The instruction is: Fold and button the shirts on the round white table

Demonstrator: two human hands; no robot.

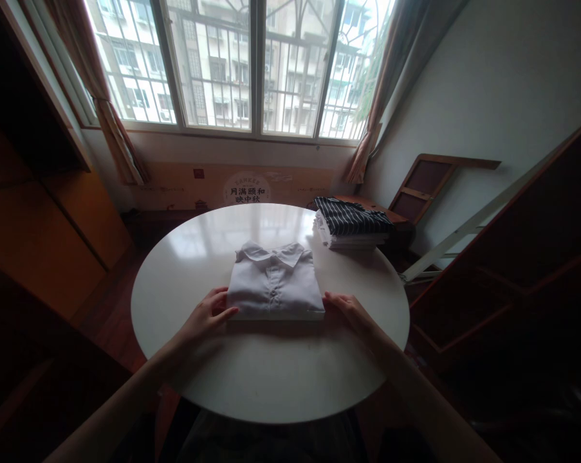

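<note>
A folded white collared shirt (pixel 275 283) lies flat near the middle of the white round bench (pixel 193 373), its collar toward the window (pixel 256 71) and its buttoned placket running down to the straight near fold. The person's two hands are well apart, one at each side of it. The left hand (pixel 212 312) is spread, fingers at the shirt's left edge and thumb reaching over its near left corner, with a gap between thumb and forefinger. The right hand (pixel 345 305) reaches its fingertips to the right edge, close to the near right corner; whether they pinch any fabric I cannot tell.

White surface spans from the near fold to the bench's curved near rim, with another broad stretch left of the shirt. Past the collar, the surface runs on to the far rim. Room is tighter at the far right: a folded black-and-white striped garment (pixel 352 217) tops a stack of folded white garments (pixel 350 242), which hides part of the rim there. The stack stands near the shirt's far right corner, apart from it.
</note>
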